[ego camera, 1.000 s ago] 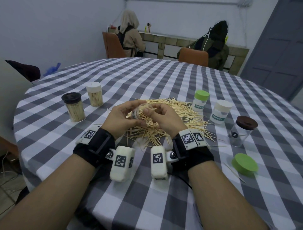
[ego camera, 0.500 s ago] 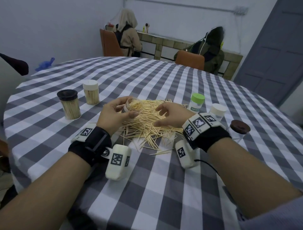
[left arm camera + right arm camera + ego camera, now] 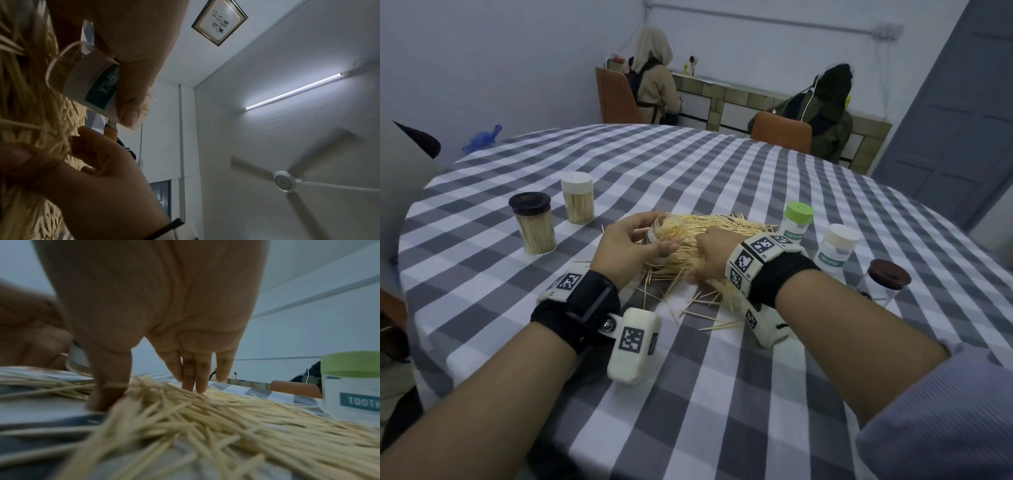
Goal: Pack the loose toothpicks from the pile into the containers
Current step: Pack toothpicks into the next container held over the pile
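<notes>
Head view: two capped jars left of the toothpick pile look full; left hand grips a part-filled open container, right hand fingers spread on the pile; much remains

Loose toothpicks: a pale wooden pile in front of me on the checked cloth, strays scattered along its near edge. Open container: clear, white label, tilted, packed with toothpicks, above the pile's left side. Capped containers: brown-lidded and white-lidded, both full, at left; green-lidded, white-lidded, brown-lidded at right.
</notes>
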